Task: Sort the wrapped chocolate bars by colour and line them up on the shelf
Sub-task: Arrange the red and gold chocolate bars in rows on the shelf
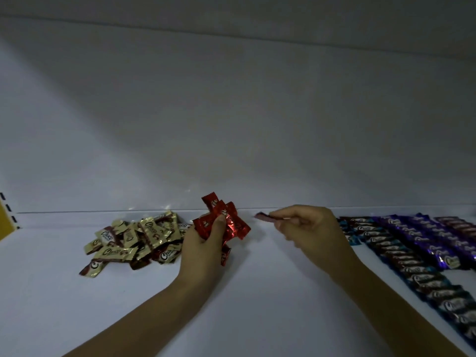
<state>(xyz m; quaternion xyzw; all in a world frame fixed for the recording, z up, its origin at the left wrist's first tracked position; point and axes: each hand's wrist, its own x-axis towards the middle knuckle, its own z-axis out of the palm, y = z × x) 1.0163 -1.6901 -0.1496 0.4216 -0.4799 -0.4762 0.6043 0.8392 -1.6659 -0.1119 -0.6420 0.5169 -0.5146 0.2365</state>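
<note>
Red foil marks the bunch of red chocolate bars that your left hand grips above the white shelf. The thumb is pressed across the front of the bunch and the bars fan upward and to the right. One more red bar shows below the palm, though whether it is held or lying on the shelf cannot be told.

Your right hand is raised just right of the bunch, apart from it. Its fingers are curled and pinch a single bar by one end. The free end points left toward the red bunch. The wrapper is blurred and looks reddish.

To the left of your left hand lies a loose pile of gold-wrapped bars. The pile is unsorted, with wrappers overlapping at all angles and its right edge just beside the hand.

On the right side of the shelf the sorted bars lie in diagonal rows that run from the back edge toward you:
- a row of blue-wrapped bars, the nearest to your right forearm
- a row of purple-wrapped bars beside it
- a darker row at the far right, its colour hard to read in the dim light

Behind everything stands the plain back panel. A yellow upright shows at the far left edge.
</note>
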